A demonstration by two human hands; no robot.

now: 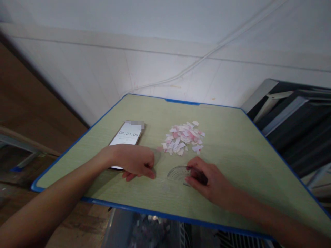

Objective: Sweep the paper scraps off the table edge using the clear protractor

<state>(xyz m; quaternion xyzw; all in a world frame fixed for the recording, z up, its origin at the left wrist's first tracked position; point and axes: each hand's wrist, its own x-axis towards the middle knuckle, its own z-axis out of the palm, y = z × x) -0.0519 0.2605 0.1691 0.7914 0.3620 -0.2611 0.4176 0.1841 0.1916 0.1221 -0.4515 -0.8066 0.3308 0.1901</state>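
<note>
A clear half-round protractor point(177, 173) with printed markings is pinched by its right end between the thumb and fingers of my right hand point(210, 181), low over the table's near half. My left hand point(136, 161) is to its left with curled fingers, close to the tabletop; whatever may be in them is hidden. Partly behind that hand and wrist lies a phone point(128, 132), its lit screen reading 00:23:06. Beyond both hands, a loose pile of torn white and pink paper scraps point(182, 136) lies near the middle of the table.
The pale green tabletop point(222, 127) has a blue rim. A white wall point(165, 65) with a cable stands behind it. Dark folded furniture or panels point(305, 120) lean at the right. Below the near edge is a bin point(119, 227) holding blurred scraps.
</note>
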